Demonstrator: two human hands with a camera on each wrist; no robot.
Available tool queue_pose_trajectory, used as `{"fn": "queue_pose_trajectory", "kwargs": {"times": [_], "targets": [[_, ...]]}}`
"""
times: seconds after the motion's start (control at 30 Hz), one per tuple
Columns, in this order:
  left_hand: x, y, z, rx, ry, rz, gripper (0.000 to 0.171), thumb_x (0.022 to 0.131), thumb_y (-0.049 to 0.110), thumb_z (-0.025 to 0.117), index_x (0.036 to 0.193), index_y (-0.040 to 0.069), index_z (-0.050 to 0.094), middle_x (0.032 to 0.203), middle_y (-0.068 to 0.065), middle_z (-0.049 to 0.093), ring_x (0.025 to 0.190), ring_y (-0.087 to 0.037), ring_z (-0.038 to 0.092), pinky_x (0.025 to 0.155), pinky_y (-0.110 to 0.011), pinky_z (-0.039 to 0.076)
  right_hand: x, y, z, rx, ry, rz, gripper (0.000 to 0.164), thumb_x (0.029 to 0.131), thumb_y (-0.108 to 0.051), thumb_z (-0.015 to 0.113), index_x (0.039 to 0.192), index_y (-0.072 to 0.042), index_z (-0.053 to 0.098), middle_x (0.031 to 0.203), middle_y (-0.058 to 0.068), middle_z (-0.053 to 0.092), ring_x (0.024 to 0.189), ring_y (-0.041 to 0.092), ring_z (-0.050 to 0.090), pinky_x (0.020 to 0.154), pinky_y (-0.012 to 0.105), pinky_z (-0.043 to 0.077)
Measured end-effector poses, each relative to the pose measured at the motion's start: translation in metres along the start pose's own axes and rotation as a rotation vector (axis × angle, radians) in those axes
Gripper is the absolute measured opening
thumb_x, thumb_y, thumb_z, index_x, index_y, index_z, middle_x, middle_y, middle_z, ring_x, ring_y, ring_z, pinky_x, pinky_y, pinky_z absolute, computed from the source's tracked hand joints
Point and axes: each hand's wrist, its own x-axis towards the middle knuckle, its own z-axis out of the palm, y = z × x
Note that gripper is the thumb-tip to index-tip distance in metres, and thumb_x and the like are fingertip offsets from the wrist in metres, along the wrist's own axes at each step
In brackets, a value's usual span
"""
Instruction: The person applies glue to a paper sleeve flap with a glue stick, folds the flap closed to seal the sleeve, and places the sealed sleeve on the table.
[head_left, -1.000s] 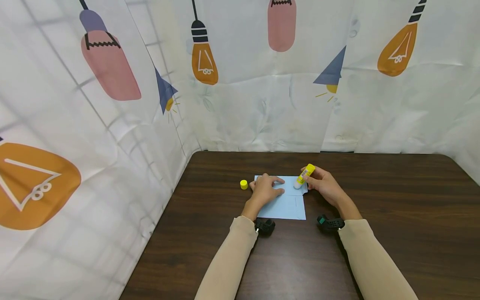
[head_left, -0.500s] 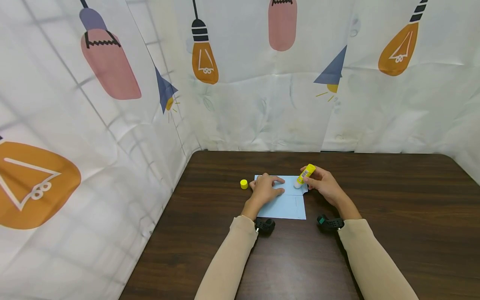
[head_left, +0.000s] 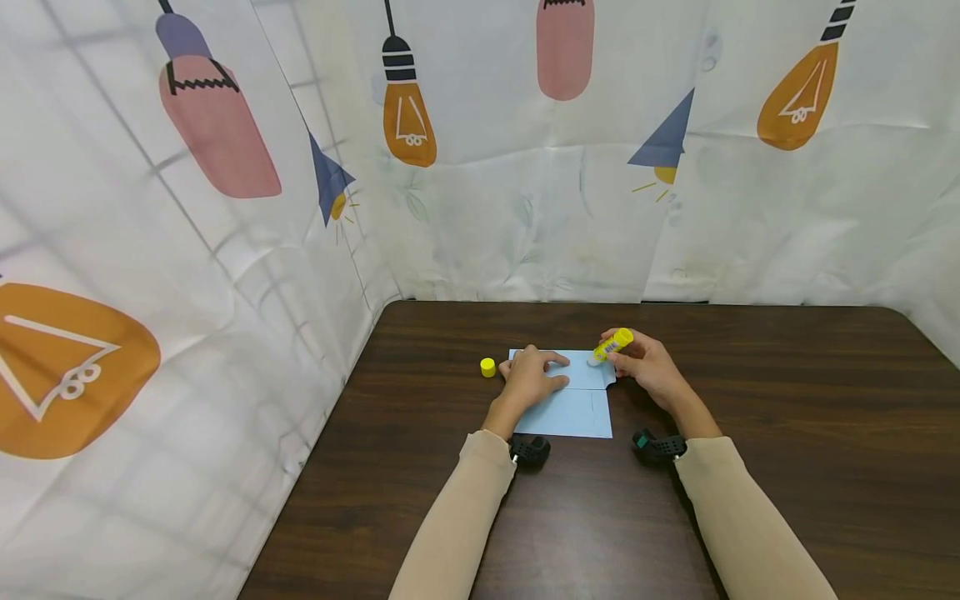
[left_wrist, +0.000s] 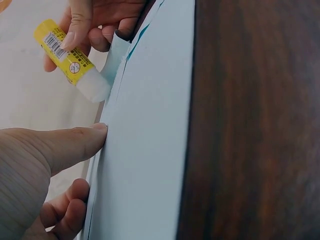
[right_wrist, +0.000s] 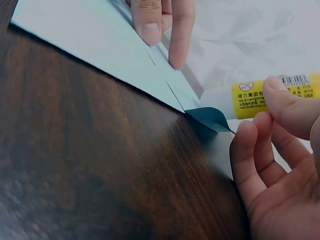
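Observation:
A light blue paper sheet (head_left: pixel 573 414) with crease lines and a small tab at its right side lies on the table. My left hand (head_left: pixel 527 383) presses it down near the upper left, fingers spread and thumb extended. My right hand (head_left: pixel 649 372) holds a yellow glue stick (head_left: pixel 618 340) between thumb and fingers. The stick leans over, its white end at the sheet's upper right part. In the right wrist view, the tab (right_wrist: pixel 209 118) curls up with a dark teal underside near the glue end. The yellow cap (head_left: pixel 487 368) stands left of the sheet.
The dark wood-grain table (head_left: pixel 810 433) extends around the sheet. Behind it and to the left hang pale curtains (head_left: pixel 480 233) printed with lamps and bulbs. Black bands (head_left: pixel 530 452) sit on both wrists.
The glue stick in my right hand has tipped closer to level, and its white end has shifted slightly away from me. My left hand stays in place on the sheet.

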Motion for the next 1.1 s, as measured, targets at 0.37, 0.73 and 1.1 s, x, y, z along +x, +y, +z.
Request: {"fn": "queue_pose_trajectory", "kwargs": {"times": [0.37,0.73,1.1], "targets": [[0.0021,-0.0014,0.0013,0.004,-0.004,-0.005,0.028,0.092,0.037,0.077,0.121,0.035,0.075,0.094,0.002,0.054,0.092,-0.019,0.046,0.089,-0.048,0.024,0.0001,-0.0016,0.0031,-0.004,0.031,0.028,0.040,0.101,-0.018,0.065,0.139,-0.007,0.056,0.135,0.005,0.060,0.099,0.017,0.058,0.078,0.023,0.056],[0.0015,-0.0010,0.0009,0.001,0.002,-0.003,0.028,0.092,0.036,0.077,0.120,0.035,0.076,0.093,0.002,0.055,0.091,-0.019,0.047,0.090,-0.049,0.024,0.0008,0.0000,0.0033,0.004,0.054,0.042,0.039,0.101,-0.020,0.066,0.137,-0.011,0.058,0.137,0.007,0.060,0.095,0.017,0.058,0.076,0.022,0.056],[0.0009,-0.0006,0.0001,0.004,0.002,-0.004,0.028,0.092,0.036,0.077,0.120,0.035,0.076,0.094,0.002,0.056,0.091,-0.019,0.048,0.092,-0.050,0.025,0.0011,-0.0008,0.0026,0.012,0.041,0.053,0.041,0.102,-0.019,0.065,0.140,-0.009,0.056,0.138,0.009,0.057,0.092,0.017,0.057,0.075,0.022,0.055]]}}
